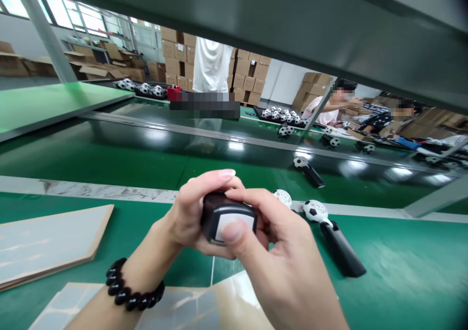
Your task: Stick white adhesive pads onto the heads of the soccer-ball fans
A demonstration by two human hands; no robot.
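Note:
A black handle-like piece (pixel 211 215) is held at the middle of the view, its blunt end toward me. On that end sits a pale silver-white label (pixel 241 219). My left hand (pixel 190 213) wraps around the piece from the left, fingers curled. My right hand (pixel 285 237) grips it from the right, its thumb pressed on the label. Behind the right hand shows a white ball (pixel 282 198); whether it belongs to the held piece I cannot tell. Just right lies a football-patterned ball (pixel 315 211) joined to a black handle (pixel 342 249).
Sticker sheets (pixel 51 242) lie at left, more sheets (pixel 175 308) under my forearms. Beyond the bench's pale rail (pixel 109 191), a green conveyor (pixel 146 162) carries another ball-and-handle piece (pixel 309 170). Across it, trays hold several football balls (pixel 281 115); co-workers (pixel 331 108) sit at right. A beam (pixel 234 18) crosses overhead.

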